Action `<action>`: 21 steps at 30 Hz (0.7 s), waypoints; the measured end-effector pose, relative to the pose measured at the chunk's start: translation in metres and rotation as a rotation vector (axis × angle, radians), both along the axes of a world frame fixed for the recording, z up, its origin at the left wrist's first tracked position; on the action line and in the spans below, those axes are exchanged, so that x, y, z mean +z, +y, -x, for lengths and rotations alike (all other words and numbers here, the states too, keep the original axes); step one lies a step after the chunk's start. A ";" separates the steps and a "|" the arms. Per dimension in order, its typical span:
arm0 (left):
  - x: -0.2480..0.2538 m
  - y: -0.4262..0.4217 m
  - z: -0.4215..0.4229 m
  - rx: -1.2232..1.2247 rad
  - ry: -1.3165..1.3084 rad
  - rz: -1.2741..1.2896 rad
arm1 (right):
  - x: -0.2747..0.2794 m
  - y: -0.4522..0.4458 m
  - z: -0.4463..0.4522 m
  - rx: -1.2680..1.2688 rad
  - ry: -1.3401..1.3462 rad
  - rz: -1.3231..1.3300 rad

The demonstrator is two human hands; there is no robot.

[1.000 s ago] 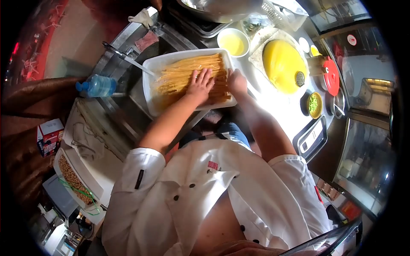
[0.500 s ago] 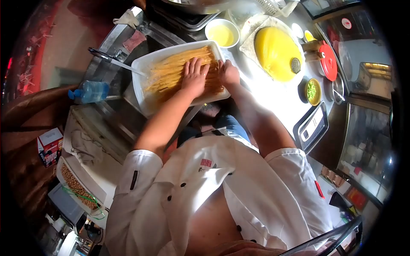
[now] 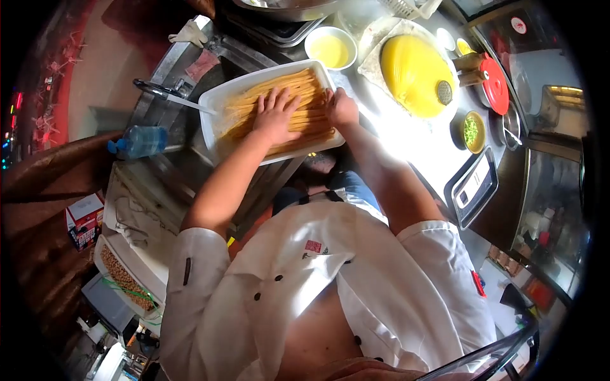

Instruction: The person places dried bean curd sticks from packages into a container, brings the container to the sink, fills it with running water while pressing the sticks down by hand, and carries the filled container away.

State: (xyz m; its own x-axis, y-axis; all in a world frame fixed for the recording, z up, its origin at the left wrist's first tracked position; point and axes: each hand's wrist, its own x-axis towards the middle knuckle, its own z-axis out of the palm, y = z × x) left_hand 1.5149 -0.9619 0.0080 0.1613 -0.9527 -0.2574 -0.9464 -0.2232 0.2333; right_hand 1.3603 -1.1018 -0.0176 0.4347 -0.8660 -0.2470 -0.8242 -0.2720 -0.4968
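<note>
A white rectangular tray (image 3: 210, 141) holds long yellow noodle-like strips (image 3: 305, 82) laid side by side, roughly lengthwise. Pressed flat on them near the middle, with fingers spread, is my left hand (image 3: 276, 119). At the tray's right end, my right hand (image 3: 342, 109) is closed around the rim; its fingertips are partly hidden. A pale handle (image 3: 190, 103) reaches over the tray's left rim, and what lies at its inner end is hard to make out. Just beyond the tray's far right corner stands a white bowl (image 3: 330, 48) of yellow liquid.
To the right are a big yellow dome-shaped thing (image 3: 413, 76) on a pale cloth, a red lid (image 3: 492, 87), a bowl of chopped greens (image 3: 471, 131) and a dark-rimmed tray (image 3: 471, 187). A blue plastic bottle (image 3: 145, 141) lies left, above a bin of beans or nuts (image 3: 127, 278).
My left hand has slid left across the strips, its fingers spreading wider. My right hand stays at the tray's right rim. The view has shifted slightly.
</note>
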 end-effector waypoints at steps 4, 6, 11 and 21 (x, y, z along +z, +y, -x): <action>-0.005 -0.011 0.018 0.007 -0.197 -0.147 | 0.003 0.001 -0.001 0.000 -0.001 -0.005; -0.013 -0.015 0.025 0.038 -0.203 -0.084 | 0.000 0.000 0.000 0.016 -0.008 0.017; -0.005 -0.001 0.013 -0.009 0.077 0.077 | -0.003 0.000 0.000 0.019 -0.014 0.030; -0.015 -0.003 0.020 -0.196 -0.043 0.021 | -0.023 -0.001 0.004 0.037 -0.173 0.222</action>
